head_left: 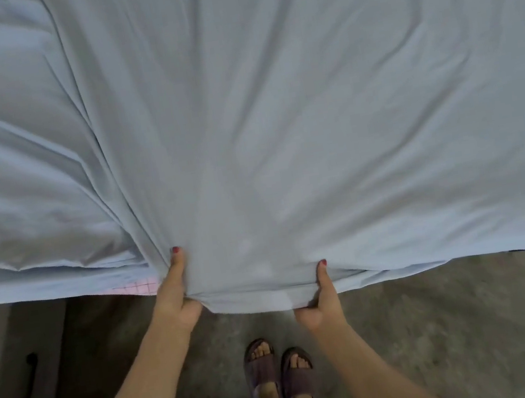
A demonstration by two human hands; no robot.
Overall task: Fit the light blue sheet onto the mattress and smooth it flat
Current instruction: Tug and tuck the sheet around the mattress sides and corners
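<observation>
Light blue sheet point(275, 111) is being spread over the mattress point(138, 286), whose pink quilted edge is being left bare at the near left. Its near hem is being gripped by the left hand point(178, 298) and the right hand point(322, 300), each thumb being pressed on top with the fingers curled under the fabric. Creases are being fanned out far from both grips, and thicker folds are being bunched at the left. Grey floor point(460, 322) is being left open near, beside two sandalled feet point(281, 376).
</observation>
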